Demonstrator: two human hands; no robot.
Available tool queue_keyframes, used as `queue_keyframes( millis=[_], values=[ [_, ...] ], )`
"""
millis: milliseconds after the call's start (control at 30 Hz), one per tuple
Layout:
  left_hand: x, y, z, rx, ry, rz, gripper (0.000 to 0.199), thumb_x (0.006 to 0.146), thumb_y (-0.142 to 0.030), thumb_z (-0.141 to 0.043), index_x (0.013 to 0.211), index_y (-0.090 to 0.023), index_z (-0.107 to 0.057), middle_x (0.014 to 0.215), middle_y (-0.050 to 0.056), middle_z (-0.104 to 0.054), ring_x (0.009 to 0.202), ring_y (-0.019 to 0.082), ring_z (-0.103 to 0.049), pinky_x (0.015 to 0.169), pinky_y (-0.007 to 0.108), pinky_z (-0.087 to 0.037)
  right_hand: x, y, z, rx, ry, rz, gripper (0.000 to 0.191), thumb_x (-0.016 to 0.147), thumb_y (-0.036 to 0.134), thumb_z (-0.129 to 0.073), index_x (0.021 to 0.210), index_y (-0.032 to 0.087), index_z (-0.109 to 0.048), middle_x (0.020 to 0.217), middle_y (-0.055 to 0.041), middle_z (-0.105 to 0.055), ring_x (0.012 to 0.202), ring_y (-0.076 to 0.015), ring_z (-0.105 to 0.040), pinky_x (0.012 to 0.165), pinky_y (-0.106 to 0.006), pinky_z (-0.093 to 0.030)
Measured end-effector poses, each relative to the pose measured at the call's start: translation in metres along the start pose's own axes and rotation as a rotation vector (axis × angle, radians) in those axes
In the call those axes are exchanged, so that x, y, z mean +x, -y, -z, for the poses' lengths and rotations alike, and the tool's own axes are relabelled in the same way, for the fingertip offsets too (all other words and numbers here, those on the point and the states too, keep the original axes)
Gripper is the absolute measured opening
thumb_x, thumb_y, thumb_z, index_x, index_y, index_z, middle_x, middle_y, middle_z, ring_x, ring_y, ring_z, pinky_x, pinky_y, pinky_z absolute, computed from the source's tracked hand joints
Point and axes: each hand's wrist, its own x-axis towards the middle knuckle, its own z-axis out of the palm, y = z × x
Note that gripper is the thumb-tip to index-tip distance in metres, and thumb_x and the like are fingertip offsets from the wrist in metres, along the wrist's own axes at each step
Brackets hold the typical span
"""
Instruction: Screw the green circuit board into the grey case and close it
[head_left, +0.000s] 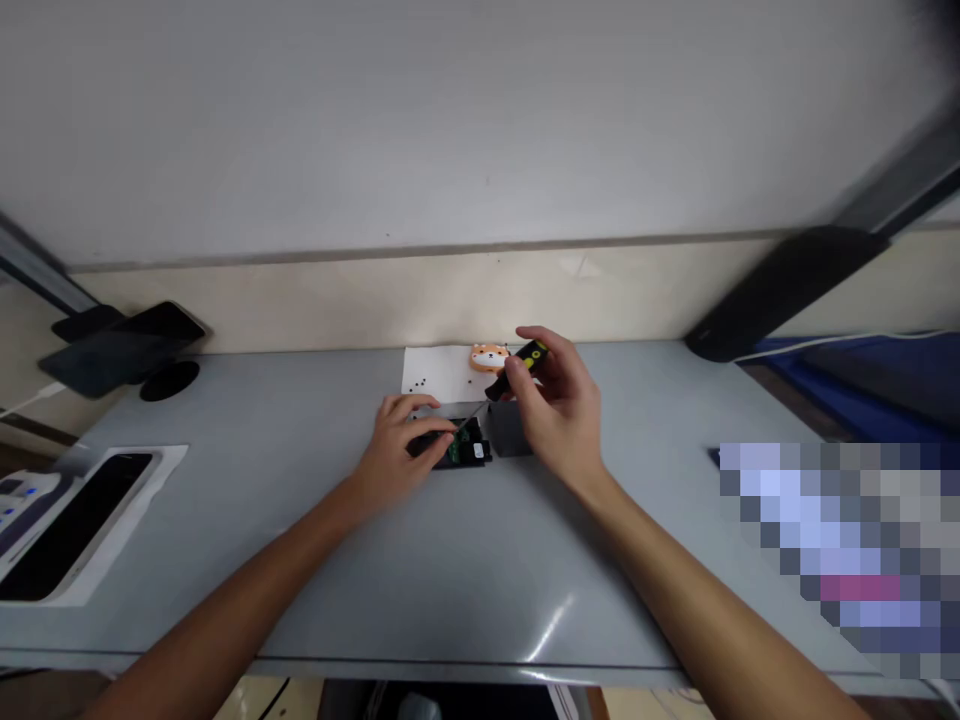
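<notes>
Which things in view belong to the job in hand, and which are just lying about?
Job in hand, apparently:
screwdriver, in the right hand
opened device, at the left hand
dark grey block
small dark pieces, probably screws
white paper under them

Apparently lying about:
orange animal-faced object
dark slab, far left
dark cylinder, right

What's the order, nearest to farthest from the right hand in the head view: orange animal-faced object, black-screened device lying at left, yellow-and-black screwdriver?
1. Yellow-and-black screwdriver: held in the right hand.
2. Orange animal-faced object: just left, slightly beyond.
3. Black-screened device: far left.
</notes>
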Motion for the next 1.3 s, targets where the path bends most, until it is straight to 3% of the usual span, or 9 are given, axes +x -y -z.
queue_keyframes(
  millis=[133,233,400,500,800,1033,1300],
  values=[
    [-0.001,-0.006,0.001,0.105,0.163,0.011,0.042,0.101,-0.037,-0.059,0.142,-0.034,-0.056,0.153,0.002,-0.052,0.141,0.028,-0.040,0.119,0.052,-0.033,-0.002,-0.001,0.000,-0.059,0.044,0.027,0.032,0.096,0.038,-0.065,0.127,0.030,-0.065,0.099,-0.0024,-0.071,0.071,-0.0150,-0.068,0.061,-0.030,-0.058],
    [-0.001,-0.009,0.001,0.143,0.250,-0.023,0.054,0.100,-0.039,-0.059,0.152,-0.032,-0.044,0.156,0.002,-0.050,0.144,0.029,-0.038,0.120,0.052,-0.031,-0.003,0.001,0.002,-0.125,0.083,0.070,0.032,0.096,0.036,-0.064,0.128,0.031,-0.066,0.112,-0.0039,-0.073,0.077,-0.0152,-0.070,0.065,-0.030,-0.060],
    [0.000,-0.010,0.001,0.133,0.270,-0.034,0.051,0.100,-0.037,-0.059,0.149,-0.032,-0.046,0.144,0.004,-0.061,0.138,0.028,-0.044,0.116,0.051,-0.034,-0.004,0.003,0.004,-0.181,0.107,0.103,0.036,0.097,0.036,-0.063,0.133,0.032,-0.066,0.122,-0.0050,-0.072,0.077,-0.0152,-0.070,0.058,-0.028,-0.059],
    [0.000,-0.009,0.000,0.121,0.255,-0.048,0.049,0.099,-0.035,-0.060,0.147,-0.032,-0.048,0.140,0.003,-0.064,0.135,0.029,-0.046,0.114,0.052,-0.034,-0.004,0.002,0.005,-0.193,0.120,0.118,0.037,0.097,0.035,-0.063,0.134,0.032,-0.065,0.123,-0.0053,-0.073,0.077,-0.0151,-0.070,0.062,-0.029,-0.061],
    [0.000,-0.009,0.001,0.122,0.245,-0.077,0.046,0.099,-0.035,-0.061,0.144,-0.030,-0.052,0.141,0.004,-0.063,0.132,0.029,-0.048,0.111,0.052,-0.036,-0.005,0.000,0.004,-0.206,0.145,0.148,0.039,0.097,0.035,-0.062,0.136,0.031,-0.065,0.125,-0.0070,-0.072,0.078,-0.0165,-0.071,0.060,-0.029,-0.062],
    [0.002,-0.011,0.003,0.126,0.262,-0.074,0.043,0.100,-0.034,-0.060,0.142,-0.029,-0.053,0.142,0.003,-0.063,0.131,0.028,-0.047,0.111,0.050,-0.035,-0.005,-0.004,0.005,-0.219,0.171,0.144,0.040,0.097,0.034,-0.064,0.137,0.032,-0.064,0.126,-0.0058,-0.072,0.080,-0.0165,-0.072,0.072,-0.033,-0.065],
    [0.001,-0.009,0.001,0.129,0.259,-0.081,0.044,0.100,-0.036,-0.060,0.143,-0.029,-0.053,0.143,0.003,-0.063,0.132,0.028,-0.047,0.111,0.051,-0.035,-0.005,-0.004,0.004,-0.230,0.155,0.171,0.040,0.097,0.034,-0.063,0.136,0.031,-0.065,0.127,-0.0069,-0.072,0.081,-0.0172,-0.072,0.074,-0.035,-0.066]
  ],
)
